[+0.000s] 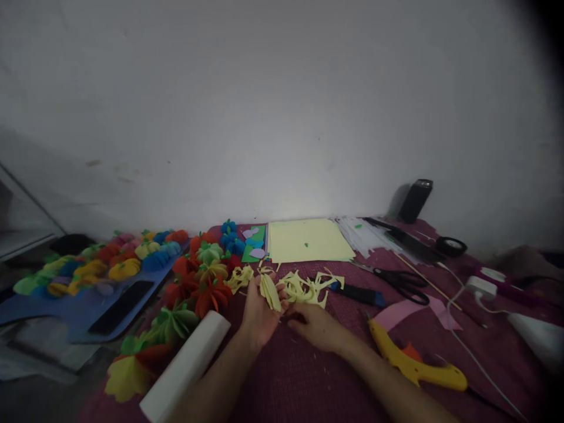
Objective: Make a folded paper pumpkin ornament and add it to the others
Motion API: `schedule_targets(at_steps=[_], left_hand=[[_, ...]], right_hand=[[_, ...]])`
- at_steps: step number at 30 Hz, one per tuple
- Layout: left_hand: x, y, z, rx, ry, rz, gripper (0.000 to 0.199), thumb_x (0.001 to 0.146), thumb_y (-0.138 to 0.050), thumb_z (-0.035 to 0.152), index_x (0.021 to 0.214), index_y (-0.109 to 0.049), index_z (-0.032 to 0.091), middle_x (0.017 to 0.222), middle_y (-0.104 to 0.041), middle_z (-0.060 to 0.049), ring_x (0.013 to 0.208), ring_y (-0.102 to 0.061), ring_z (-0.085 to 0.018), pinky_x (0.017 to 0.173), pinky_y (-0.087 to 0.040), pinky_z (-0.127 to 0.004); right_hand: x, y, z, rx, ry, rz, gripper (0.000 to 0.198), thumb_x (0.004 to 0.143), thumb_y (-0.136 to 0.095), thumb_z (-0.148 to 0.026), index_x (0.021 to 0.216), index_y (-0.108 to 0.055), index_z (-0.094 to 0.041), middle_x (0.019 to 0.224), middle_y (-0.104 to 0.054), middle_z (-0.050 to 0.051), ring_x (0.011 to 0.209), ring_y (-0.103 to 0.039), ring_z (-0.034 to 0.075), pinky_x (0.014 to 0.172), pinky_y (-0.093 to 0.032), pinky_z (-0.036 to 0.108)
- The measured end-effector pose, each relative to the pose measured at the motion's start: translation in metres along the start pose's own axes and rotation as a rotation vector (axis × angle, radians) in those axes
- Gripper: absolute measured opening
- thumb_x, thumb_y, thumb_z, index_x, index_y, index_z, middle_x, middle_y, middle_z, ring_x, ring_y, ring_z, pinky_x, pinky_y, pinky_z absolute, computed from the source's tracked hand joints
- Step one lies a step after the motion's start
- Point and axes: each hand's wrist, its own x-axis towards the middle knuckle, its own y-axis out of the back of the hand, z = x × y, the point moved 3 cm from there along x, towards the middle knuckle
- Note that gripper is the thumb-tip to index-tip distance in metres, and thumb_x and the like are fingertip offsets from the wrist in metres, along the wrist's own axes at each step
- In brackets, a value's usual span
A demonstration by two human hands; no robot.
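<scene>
My left hand (259, 314) is palm up in the middle, its fingers curled round a bundle of pale yellow paper strips (269, 291). Close by on the right, my right hand (316, 328) has its fingers bent and slightly apart, with nothing visible in them. Loose, curly pale yellow paper strips (304, 289) lie just beyond the hands, with a smaller heap (240, 278) to their left. Behind these is a stack of pale yellow paper sheets (308, 239).
Colourful paper pumpkins (126, 269) and red and green ones (214, 296) fill the left, near a white roll (189, 364). A blue-and-black cutter (359, 294), black scissors (403, 282), a yellow glue gun (414, 364), pink paper (400, 312) and a white cable (473, 349) lie right.
</scene>
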Motion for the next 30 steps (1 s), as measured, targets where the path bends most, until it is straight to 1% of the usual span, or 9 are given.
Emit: schedule_targets(at_steps=[2, 6, 9, 12, 14, 19, 23, 26, 30], left_hand=[[0.002, 0.001, -0.002, 0.019, 0.013, 0.002, 0.03, 0.084, -0.044, 0.039, 0.101, -0.057, 0.018, 0.071, -0.062, -0.004, 0.059, -0.059, -0.015, 0.055, -0.047, -0.027], [0.002, 0.004, 0.013, -0.009, -0.041, -0.011, 0.028, 0.082, -0.045, 0.031, 0.103, -0.058, 0.017, 0.076, -0.063, -0.007, 0.063, -0.06, -0.016, 0.058, -0.048, -0.029], [0.001, 0.007, 0.033, -0.046, -0.16, 0.018, 0.029, 0.08, -0.046, 0.029, 0.103, -0.059, 0.017, 0.08, -0.064, -0.008, 0.063, -0.059, -0.017, 0.056, -0.047, -0.029], [0.0, 0.01, 0.044, -0.067, -0.209, 0.024, 0.03, 0.079, -0.046, 0.029, 0.102, -0.06, 0.017, 0.081, -0.064, -0.008, 0.063, -0.059, -0.018, 0.055, -0.047, -0.03], [-0.002, 0.012, 0.049, -0.073, -0.244, 0.035, 0.03, 0.079, -0.045, 0.029, 0.102, -0.06, 0.017, 0.081, -0.064, -0.008, 0.063, -0.058, -0.018, 0.055, -0.047, -0.03], [-0.008, 0.016, 0.064, -0.11, -0.354, 0.076, 0.029, 0.078, -0.044, 0.03, 0.097, -0.061, 0.018, 0.08, -0.062, -0.008, 0.065, -0.058, -0.018, 0.055, -0.047, -0.029], [-0.012, 0.022, 0.078, -0.14, -0.41, 0.101, 0.028, 0.077, -0.043, 0.034, 0.095, -0.061, 0.02, 0.078, -0.062, -0.005, 0.065, -0.058, -0.017, 0.054, -0.046, -0.027], [-0.013, 0.025, 0.084, -0.14, -0.447, 0.108, 0.027, 0.077, -0.045, 0.034, 0.094, -0.06, 0.021, 0.077, -0.062, -0.004, 0.064, -0.057, -0.016, 0.055, -0.046, -0.027], [-0.017, 0.024, 0.086, -0.145, -0.483, 0.126, 0.026, 0.077, -0.046, 0.036, 0.094, -0.06, 0.021, 0.078, -0.062, -0.003, 0.066, -0.058, -0.015, 0.056, -0.046, -0.026]], right_hand=[[0.003, 0.005, 0.005, -0.04, -0.036, 0.107, 0.024, 0.083, -0.048, -0.016, 0.102, -0.062, -0.016, 0.101, -0.066, 0.007, 0.093, -0.059, 0.017, 0.082, -0.042, 0.027], [-0.001, 0.011, 0.007, -0.124, -0.084, 0.176, 0.021, 0.08, -0.05, -0.014, 0.096, -0.064, -0.018, 0.098, -0.066, 0.006, 0.095, -0.058, 0.019, 0.086, -0.042, 0.029], [-0.003, 0.016, 0.005, -0.234, -0.158, 0.247, 0.041, 0.078, -0.046, -0.006, 0.117, -0.055, -0.016, 0.121, -0.056, 0.014, 0.112, -0.048, 0.027, 0.094, -0.037, 0.041], [0.002, 0.019, 0.002, -0.47, -0.27, 0.256, 0.059, 0.079, -0.041, -0.001, 0.134, -0.039, -0.022, 0.139, -0.04, 0.016, 0.122, -0.041, 0.033, 0.093, -0.037, 0.048], [0.01, 0.021, -0.001, -0.582, -0.3, 0.22, 0.059, 0.081, -0.042, -0.003, 0.136, -0.036, -0.024, 0.14, -0.04, 0.016, 0.12, -0.044, 0.034, 0.089, -0.041, 0.048], [0.046, 0.018, -0.007, -0.602, -0.221, 0.15, 0.051, 0.085, -0.052, -0.012, 0.133, -0.04, -0.021, 0.131, -0.048, 0.019, 0.109, -0.054, 0.029, 0.085, -0.046, 0.041], [0.07, 0.007, -0.004, -0.596, -0.168, 0.108, 0.029, 0.09, -0.053, -0.028, 0.116, -0.054, -0.017, 0.115, -0.058, 0.008, 0.097, -0.059, 0.021, 0.081, -0.05, 0.041], [0.077, 0.004, -0.002, -0.582, -0.148, 0.116, 0.029, 0.089, -0.054, -0.031, 0.114, -0.054, -0.015, 0.115, -0.057, 0.008, 0.096, -0.059, 0.02, 0.081, -0.05, 0.04], [0.095, 0.015, -0.01, -0.544, -0.124, 0.146, 0.029, 0.089, -0.053, -0.03, 0.114, -0.054, -0.017, 0.115, -0.057, 0.008, 0.096, -0.059, 0.02, 0.081, -0.05, 0.04]])
